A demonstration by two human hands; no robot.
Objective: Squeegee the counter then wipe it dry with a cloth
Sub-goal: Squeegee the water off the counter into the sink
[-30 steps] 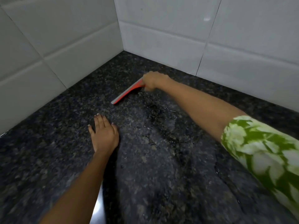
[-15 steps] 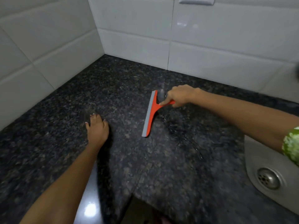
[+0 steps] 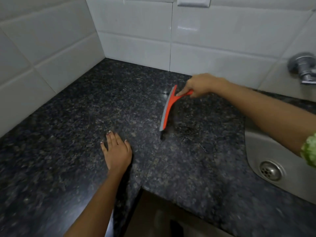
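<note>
A dark speckled granite counter (image 3: 71, 134) fills the corner between white tiled walls. My right hand (image 3: 200, 85) grips the handle of a red squeegee (image 3: 166, 111) with a grey blade. The blade runs from near the back wall toward me, its near end lifted a little above the stone. Wet streaks glisten on the counter to the right of the blade. My left hand (image 3: 117, 152) lies flat on the counter, palm down with fingers spread, left of and nearer than the squeegee. No cloth is in view.
A steel sink (image 3: 259, 151) with a round drain (image 3: 271, 170) is set in the counter at the right. A chrome tap (image 3: 303, 69) juts from the right wall. A white socket plate (image 3: 193, 1) sits on the back wall. The counter's front edge notches inward below centre.
My right hand has drawn the squeegee from the back corner rightward toward the sink, turning the blade from slanted to nearly front-to-back. My view has swung right, revealing sink and tap. My left hand stays flat.
</note>
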